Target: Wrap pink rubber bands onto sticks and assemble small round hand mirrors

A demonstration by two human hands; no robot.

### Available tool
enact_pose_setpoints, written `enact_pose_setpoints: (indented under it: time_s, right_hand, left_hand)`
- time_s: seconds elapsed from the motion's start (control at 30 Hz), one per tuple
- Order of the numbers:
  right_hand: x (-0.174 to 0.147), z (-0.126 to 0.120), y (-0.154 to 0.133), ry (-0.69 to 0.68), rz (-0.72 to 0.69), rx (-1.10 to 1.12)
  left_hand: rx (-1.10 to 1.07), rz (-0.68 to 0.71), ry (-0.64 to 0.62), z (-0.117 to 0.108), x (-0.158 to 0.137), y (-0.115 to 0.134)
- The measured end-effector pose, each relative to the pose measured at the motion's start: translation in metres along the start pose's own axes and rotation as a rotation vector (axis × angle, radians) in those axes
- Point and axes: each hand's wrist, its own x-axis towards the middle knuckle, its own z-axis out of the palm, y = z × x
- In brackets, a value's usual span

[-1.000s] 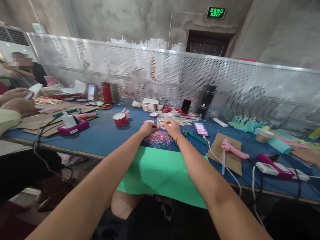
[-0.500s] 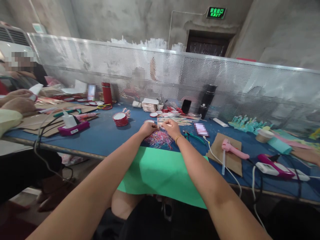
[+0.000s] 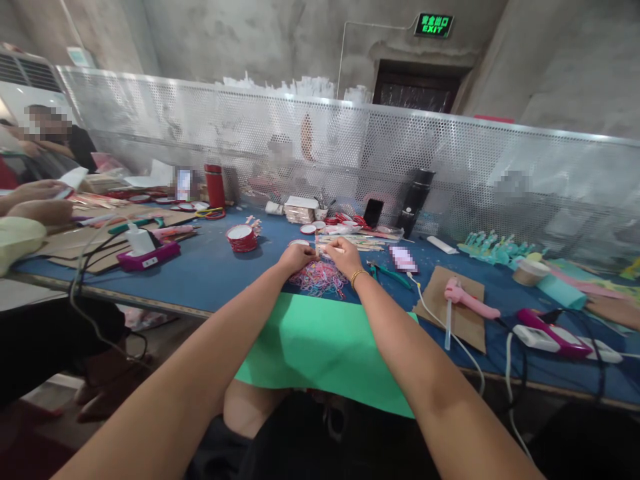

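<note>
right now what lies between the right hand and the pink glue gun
The head view shows teal-handled pliers, a white cable and part of the cardboard.

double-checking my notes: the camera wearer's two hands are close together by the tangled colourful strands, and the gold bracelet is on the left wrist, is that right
The wrist is wrong: the head view shows the gold bracelet on the wrist of the right hand. That hand and the left hand are indeed close together by the tangled colourful strands.
</note>
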Motion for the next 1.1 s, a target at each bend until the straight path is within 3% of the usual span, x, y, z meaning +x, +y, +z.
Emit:
enact_pose_setpoints:
  time_s: [0.53,1.1]
  right_hand:
    - [0.0020,-0.0020,0.0015,0.056,0.027,0.006]
    - [0.0006,-0.0008,0.0000,0.017,0.005,0.026]
  left_hand:
    - [0.042,-0.016,-0.002,0.0006,0.0015,-0.0016]
    - [0.039,-0.030,0.002,0.0003,-0.0005,0.0028]
